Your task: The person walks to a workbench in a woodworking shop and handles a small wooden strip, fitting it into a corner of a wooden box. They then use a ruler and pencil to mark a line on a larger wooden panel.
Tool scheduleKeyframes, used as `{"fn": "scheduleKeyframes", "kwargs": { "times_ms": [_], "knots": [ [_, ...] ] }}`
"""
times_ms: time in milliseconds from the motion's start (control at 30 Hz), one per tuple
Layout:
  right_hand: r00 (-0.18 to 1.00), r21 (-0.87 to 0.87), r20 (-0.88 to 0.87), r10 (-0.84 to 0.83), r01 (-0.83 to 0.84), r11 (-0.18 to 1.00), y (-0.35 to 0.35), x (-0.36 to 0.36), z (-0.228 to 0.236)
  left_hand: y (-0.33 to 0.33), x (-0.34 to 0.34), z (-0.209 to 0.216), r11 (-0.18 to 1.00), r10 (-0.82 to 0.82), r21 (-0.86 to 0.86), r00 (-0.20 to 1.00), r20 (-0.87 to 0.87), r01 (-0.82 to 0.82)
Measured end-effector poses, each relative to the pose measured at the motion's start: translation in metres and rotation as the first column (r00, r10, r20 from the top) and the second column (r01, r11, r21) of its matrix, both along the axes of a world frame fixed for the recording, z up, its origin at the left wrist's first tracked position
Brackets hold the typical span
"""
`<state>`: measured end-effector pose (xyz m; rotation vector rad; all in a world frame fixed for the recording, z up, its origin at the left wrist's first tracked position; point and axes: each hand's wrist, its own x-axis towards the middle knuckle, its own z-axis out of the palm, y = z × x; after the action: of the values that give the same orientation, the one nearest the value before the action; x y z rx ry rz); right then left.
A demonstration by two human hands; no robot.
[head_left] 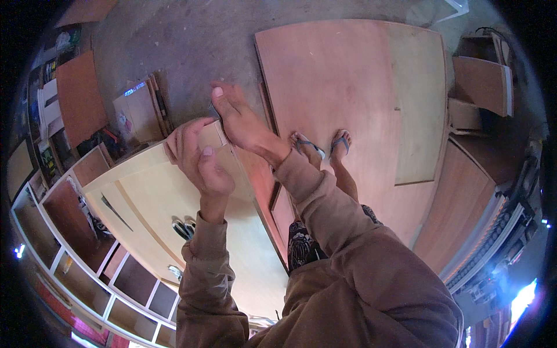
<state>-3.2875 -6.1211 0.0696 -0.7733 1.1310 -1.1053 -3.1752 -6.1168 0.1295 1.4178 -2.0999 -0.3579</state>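
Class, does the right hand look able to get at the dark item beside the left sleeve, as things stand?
Probably not directly: the left hand and its sleeve appear to lie between the right hand and the dark item.

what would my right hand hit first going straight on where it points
Ahead of the right hand, the way looks free over the floor in this picture, though depth is unclear.
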Motion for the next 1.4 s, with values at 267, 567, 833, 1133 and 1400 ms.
{"fn": "scheduleKeyframes", "kwargs": {
  "times_ms": [267, 567, 833, 1133, 1400],
  "knots": [
    [0.997, 0.223, 0.043, -0.058, 0.047, 0.974, -0.009, -0.008, -0.057, 0.004, -0.006, 0.007, 0.996, 0.036, 0.083, 0.999, -0.025, -0.034],
    [0.997, -0.070, -0.036, -0.062, 0.059, 0.996, 0.019, 0.003, -0.008, 0.005, -0.001, 0.004, 0.999, 0.016, 0.040, 1.000, 0.009, -0.017],
    [0.999, 0.008, -0.032, 0.010, -0.010, 1.000, 0.002, -0.006, 0.012, 0.005, 0.000, 0.001, 0.999, 0.014, 0.040, 1.000, 0.003, -0.014],
    [0.998, -0.024, -0.053, -0.021, 0.020, 1.000, 0.013, 0.004, -0.005, 0.004, 0.002, 0.001, 0.999, -0.005, 0.046, 1.000, 0.030, 0.004],
    [0.996, -0.012, -0.019, -0.085, 0.085, 0.996, 0.004, -0.004, 0.016, 0.005, 0.004, -0.003, 0.999, 0.018, 0.036, 1.000, 0.007, -0.019]
  ]
}}
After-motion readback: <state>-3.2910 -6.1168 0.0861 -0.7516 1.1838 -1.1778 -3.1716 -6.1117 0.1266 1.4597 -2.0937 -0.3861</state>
